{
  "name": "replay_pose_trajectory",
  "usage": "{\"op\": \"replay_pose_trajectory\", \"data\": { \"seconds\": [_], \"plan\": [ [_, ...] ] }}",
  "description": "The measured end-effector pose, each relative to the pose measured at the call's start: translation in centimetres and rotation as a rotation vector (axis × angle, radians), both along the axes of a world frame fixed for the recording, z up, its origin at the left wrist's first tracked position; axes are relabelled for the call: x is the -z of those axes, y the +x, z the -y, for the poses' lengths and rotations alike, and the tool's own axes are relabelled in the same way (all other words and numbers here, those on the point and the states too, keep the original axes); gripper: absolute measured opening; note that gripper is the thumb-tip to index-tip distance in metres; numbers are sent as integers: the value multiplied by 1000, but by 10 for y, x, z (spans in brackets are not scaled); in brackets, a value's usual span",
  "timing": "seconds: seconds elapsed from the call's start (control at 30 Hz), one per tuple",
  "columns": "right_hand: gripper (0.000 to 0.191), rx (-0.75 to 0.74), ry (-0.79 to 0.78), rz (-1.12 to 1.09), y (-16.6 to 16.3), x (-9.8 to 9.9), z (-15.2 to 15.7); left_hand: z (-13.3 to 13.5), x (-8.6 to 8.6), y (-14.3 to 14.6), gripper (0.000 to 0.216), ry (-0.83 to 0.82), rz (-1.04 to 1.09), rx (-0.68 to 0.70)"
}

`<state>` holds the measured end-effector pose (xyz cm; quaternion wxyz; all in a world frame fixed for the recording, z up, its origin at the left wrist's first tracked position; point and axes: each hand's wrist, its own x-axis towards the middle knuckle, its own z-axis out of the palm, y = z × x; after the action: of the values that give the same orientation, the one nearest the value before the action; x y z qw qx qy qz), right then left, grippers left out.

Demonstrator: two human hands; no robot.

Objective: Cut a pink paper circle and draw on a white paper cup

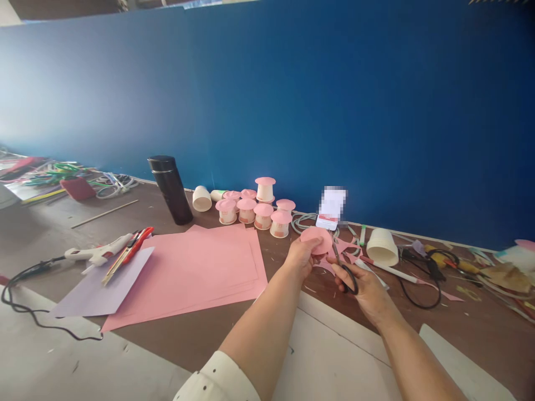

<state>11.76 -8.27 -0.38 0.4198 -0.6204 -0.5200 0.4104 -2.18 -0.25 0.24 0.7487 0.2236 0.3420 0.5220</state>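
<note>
My left hand [301, 257] pinches a pink paper circle [316, 240] by its near left side. In my right hand [368, 291] are black-handled scissors [350, 281], fingers through the loops and the blades up beside the circle's right edge. Whether the blades are cutting the paper I cannot tell. Pink paper scraps [326, 264] lie beneath and to the right of the circle. Left of my hands stand several small paper cups with pink paper tops [263, 216], one raised above the others [264, 189].
Pink sheets [196, 273] and a lilac sheet [104, 284] lie left, with a glue gun [98, 252] and a red utility knife [129, 250]. A black bottle [171, 192] stands behind them. Beyond my hands are a lit phone [331, 209], stacked white cups [382, 248] and cables. A blue partition [267, 100] closes the back.
</note>
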Motion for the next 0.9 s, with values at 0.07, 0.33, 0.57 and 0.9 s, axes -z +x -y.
{"op": "replay_pose_trajectory", "data": {
  "seconds": [0.07,0.33,0.57,0.9],
  "plan": [
    [41,6,-7,-11,0,1,0,0,0,0,37,-14,5,-6],
    [46,10,-31,-54,0,3,0,-2,1,1,41,-17,10,-6],
    [57,13,-43,-45,0,2,-1,-2,3,1,48,-17,38,44],
    [58,22,-58,-80,-1,1,0,-1,0,1,51,-39,15,19]
  ]
}}
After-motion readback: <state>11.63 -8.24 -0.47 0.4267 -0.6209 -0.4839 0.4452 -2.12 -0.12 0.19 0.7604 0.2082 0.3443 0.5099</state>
